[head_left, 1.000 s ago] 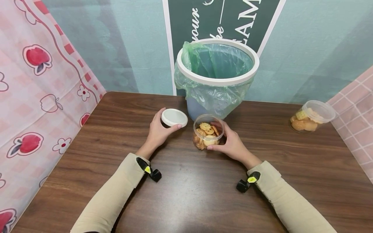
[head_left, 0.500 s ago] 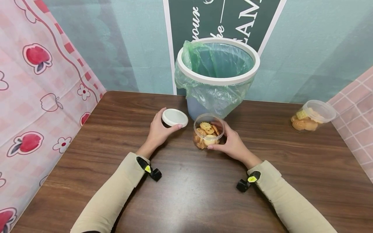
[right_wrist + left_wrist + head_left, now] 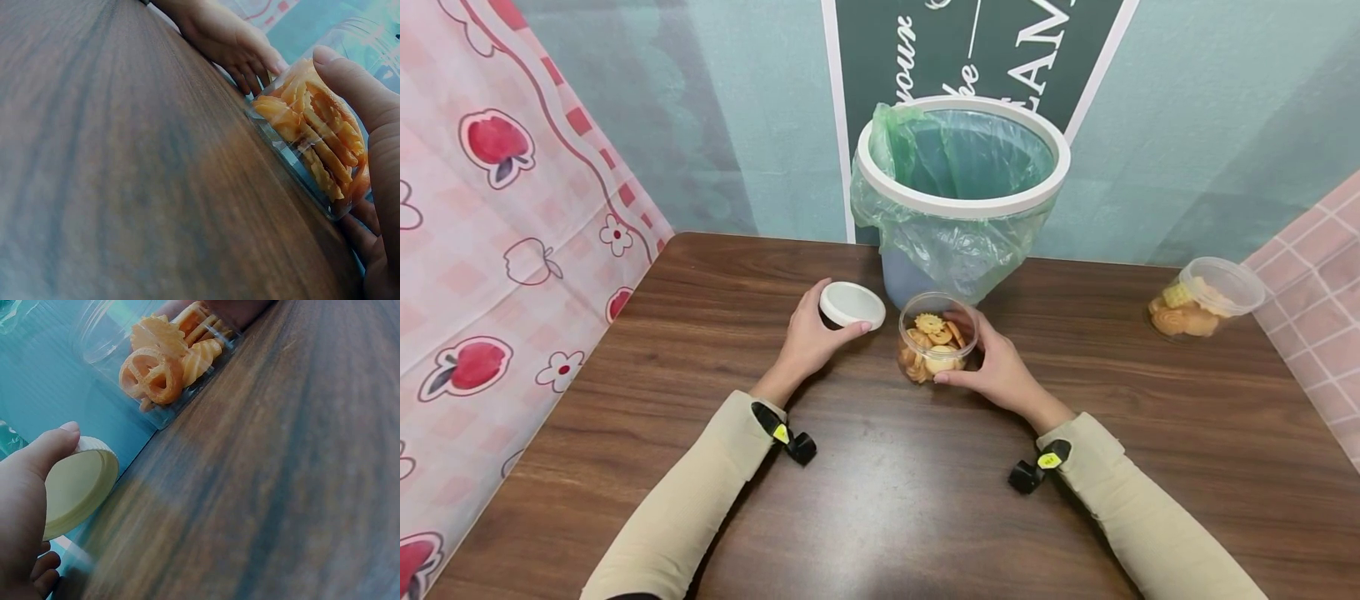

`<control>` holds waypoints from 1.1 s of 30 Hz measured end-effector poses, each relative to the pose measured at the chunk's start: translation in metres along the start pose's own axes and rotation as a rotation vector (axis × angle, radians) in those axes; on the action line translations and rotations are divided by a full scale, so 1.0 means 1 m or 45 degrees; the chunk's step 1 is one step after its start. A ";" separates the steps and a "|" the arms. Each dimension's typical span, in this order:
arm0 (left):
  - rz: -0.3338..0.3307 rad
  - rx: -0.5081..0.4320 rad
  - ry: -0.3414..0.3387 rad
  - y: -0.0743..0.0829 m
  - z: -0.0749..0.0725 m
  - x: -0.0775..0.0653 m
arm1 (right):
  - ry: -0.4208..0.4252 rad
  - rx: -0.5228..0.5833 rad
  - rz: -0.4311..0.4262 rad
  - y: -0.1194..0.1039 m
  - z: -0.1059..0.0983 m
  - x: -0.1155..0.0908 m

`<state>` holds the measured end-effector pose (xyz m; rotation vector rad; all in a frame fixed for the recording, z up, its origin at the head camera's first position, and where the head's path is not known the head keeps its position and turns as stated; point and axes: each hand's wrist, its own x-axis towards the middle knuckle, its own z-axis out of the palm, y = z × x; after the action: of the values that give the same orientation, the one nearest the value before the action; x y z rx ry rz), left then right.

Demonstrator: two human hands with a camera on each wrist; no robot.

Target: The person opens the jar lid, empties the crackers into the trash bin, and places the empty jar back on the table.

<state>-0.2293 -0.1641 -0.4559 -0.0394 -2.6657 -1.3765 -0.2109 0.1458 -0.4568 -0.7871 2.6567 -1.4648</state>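
My left hand (image 3: pixel 811 337) holds a round white lid (image 3: pixel 853 305) by its edge, thumb at the near rim; the left wrist view shows the lid (image 3: pixel 78 487) tilted above the table, its hollow underside visible. To its right, my right hand (image 3: pixel 996 362) grips a clear plastic jar (image 3: pixel 934 367) that is uncovered and stands upright on the table. Inside lie golden cookies (image 3: pixel 929 325) of several shapes, a pretzel-shaped one (image 3: pixel 153 375) among them. In the right wrist view, my thumb presses the near wall of the jar (image 3: pixel 312 131) and the other fingers are partly hidden behind it.
Right behind the jar stands a trash bin (image 3: pixel 910 271) with a white rim and a green plastic liner (image 3: pixel 962 246). A second clear jar of cookies (image 3: pixel 1195 308) leans over at the table's far right. Patterned cloth (image 3: pixel 512 275) hangs along the left side.
My left hand and the lid have shifted very slightly to the right, toward the jar. The right hand keeps its grip on the jar in the same place.
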 end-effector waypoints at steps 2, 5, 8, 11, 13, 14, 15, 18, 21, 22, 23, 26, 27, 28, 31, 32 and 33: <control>-0.003 0.011 -0.008 0.000 0.000 0.000 | 0.003 -0.005 0.001 0.000 0.000 0.000; -0.004 0.021 -0.013 0.000 0.000 0.000 | 0.003 -0.010 0.004 -0.001 0.000 0.000; -0.004 0.027 -0.015 0.000 0.000 0.000 | 0.002 -0.011 0.006 0.000 0.000 0.000; -0.004 0.033 -0.020 0.000 0.000 0.000 | 0.001 -0.011 0.005 0.001 0.000 0.001; -0.004 0.038 -0.024 0.001 0.000 0.000 | 0.000 -0.008 0.004 0.001 0.000 0.001; -0.003 0.041 -0.027 0.001 0.000 0.000 | 0.000 -0.008 0.003 0.001 0.000 0.001; -0.002 0.046 -0.029 0.001 -0.001 0.000 | 0.001 -0.008 0.003 0.001 0.000 0.001; 0.005 0.057 -0.034 0.001 -0.001 0.000 | 0.003 -0.008 0.004 0.002 0.000 0.001; 0.014 0.064 -0.038 0.001 0.000 0.000 | 0.003 -0.013 0.004 0.002 0.000 0.001; 0.017 0.064 -0.039 0.001 0.000 0.000 | 0.003 -0.013 0.004 0.002 0.000 0.001; 0.019 0.064 -0.040 0.001 0.000 0.000 | 0.003 -0.014 0.003 0.002 0.000 0.001; 0.019 0.067 -0.040 0.001 0.000 0.000 | 0.003 -0.016 0.003 0.002 0.000 0.001; 0.020 0.068 -0.040 0.001 0.000 0.000 | 0.003 -0.017 0.002 0.002 0.000 0.001; 0.021 0.069 -0.041 0.001 0.000 0.000 | 0.004 -0.020 0.002 0.002 0.000 0.002; 0.022 0.076 -0.047 0.001 0.000 0.000 | 0.004 -0.032 0.002 0.003 0.000 0.001; 0.023 0.079 -0.050 0.001 0.000 0.000 | 0.004 -0.033 0.003 0.003 0.000 0.001; 0.023 0.081 -0.052 0.001 0.000 0.000 | 0.004 -0.036 0.005 0.003 0.000 0.001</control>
<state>-0.2296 -0.1631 -0.4551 -0.0849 -2.7340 -1.2982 -0.2130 0.1468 -0.4590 -0.7817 2.6850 -1.4323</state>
